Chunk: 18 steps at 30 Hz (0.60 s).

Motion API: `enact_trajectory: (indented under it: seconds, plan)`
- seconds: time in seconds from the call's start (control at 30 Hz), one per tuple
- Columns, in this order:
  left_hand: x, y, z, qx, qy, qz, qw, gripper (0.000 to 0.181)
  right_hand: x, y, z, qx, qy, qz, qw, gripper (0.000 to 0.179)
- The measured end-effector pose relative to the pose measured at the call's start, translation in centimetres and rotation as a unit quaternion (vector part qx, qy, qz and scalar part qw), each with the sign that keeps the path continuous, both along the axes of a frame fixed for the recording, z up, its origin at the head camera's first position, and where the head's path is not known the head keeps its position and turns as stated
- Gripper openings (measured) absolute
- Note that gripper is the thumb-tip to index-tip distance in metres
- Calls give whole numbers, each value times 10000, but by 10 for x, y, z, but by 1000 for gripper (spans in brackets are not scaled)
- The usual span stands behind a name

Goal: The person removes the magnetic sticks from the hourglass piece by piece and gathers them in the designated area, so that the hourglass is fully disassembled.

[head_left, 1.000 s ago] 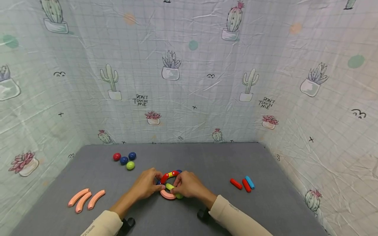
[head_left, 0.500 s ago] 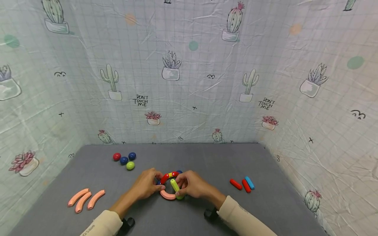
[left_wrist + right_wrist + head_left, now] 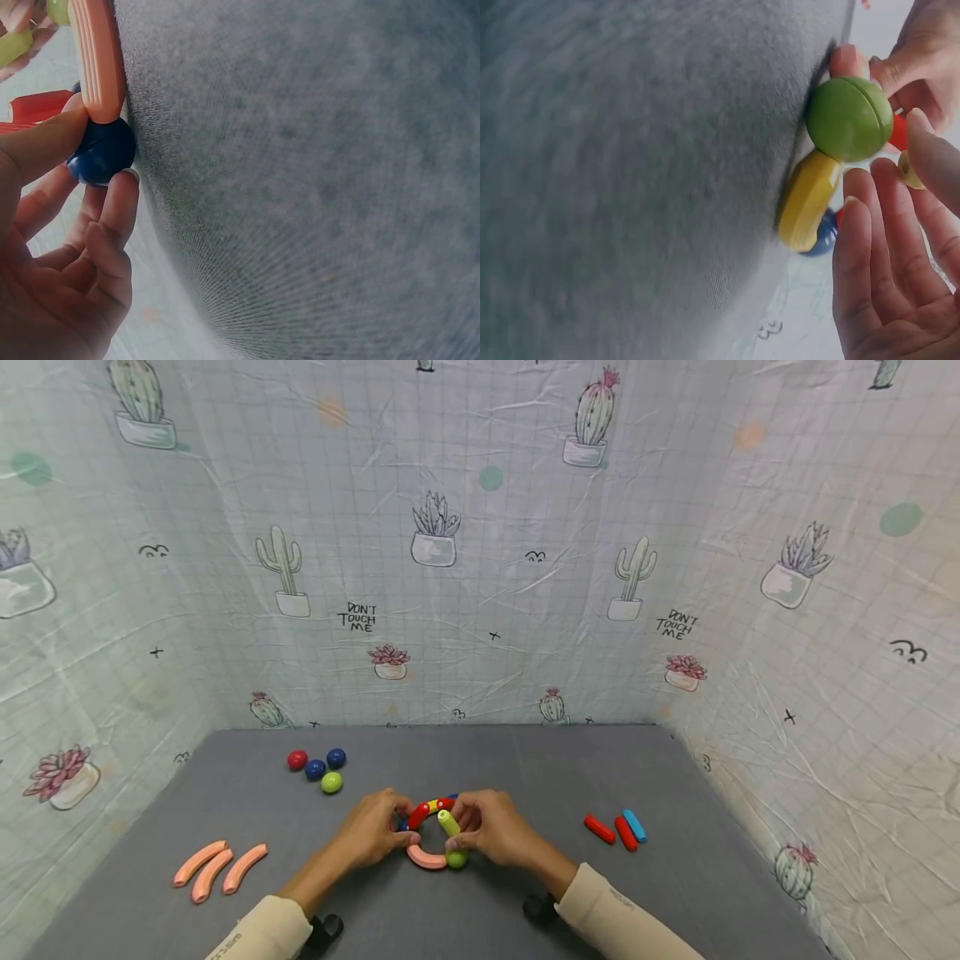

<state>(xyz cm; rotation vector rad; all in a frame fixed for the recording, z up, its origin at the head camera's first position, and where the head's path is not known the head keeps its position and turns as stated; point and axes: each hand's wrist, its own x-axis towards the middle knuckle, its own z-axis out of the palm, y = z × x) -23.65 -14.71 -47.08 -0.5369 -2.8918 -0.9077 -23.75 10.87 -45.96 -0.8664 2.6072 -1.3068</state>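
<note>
Mid-table lies a ring of magnetic toy sticks and balls, with a curved pink stick (image 3: 427, 857) at its near side and a red stick (image 3: 418, 815) at its far left. My left hand (image 3: 375, 828) pinches the blue ball (image 3: 105, 154) at the ring's left, where the pink stick joins it. My right hand (image 3: 491, 828) holds a yellow-green stick (image 3: 448, 823) between thumb and fingers, tilted upward. Below that stick sits the green ball (image 3: 847, 120), joined to a yellow stick (image 3: 808, 202) in the right wrist view; whether the held stick touches it is unclear.
Several loose balls, among them a red ball (image 3: 297, 760) and a green ball (image 3: 332, 782), sit at the back left. Curved pink sticks (image 3: 212, 875) lie at the left. Red sticks (image 3: 599, 828) and a light-blue stick (image 3: 634, 825) are at the right.
The yellow-green stick has swung from lying low across the ring to standing tilted up. My right hand has shifted slightly right with it. My left hand keeps its place.
</note>
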Motion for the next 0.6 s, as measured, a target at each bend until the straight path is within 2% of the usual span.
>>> enact_trajectory:
  seconds: [0.2, 0.47, 0.6]
  plan:
    - [2, 0, 0, -38, -32, 112, 9999, 25, 0, 21, 4, 44, -40, -341, 9994, 16]
    - [2, 2, 2, -96, -109, 184, 9997, 25, 3, 75, 6, 197, -43, -922, 9955, 14]
    - [2, 2, 2, -89, -228, 251, 9994, 25, 5, 103, 6, 305, 57, -1368, 9901, 15]
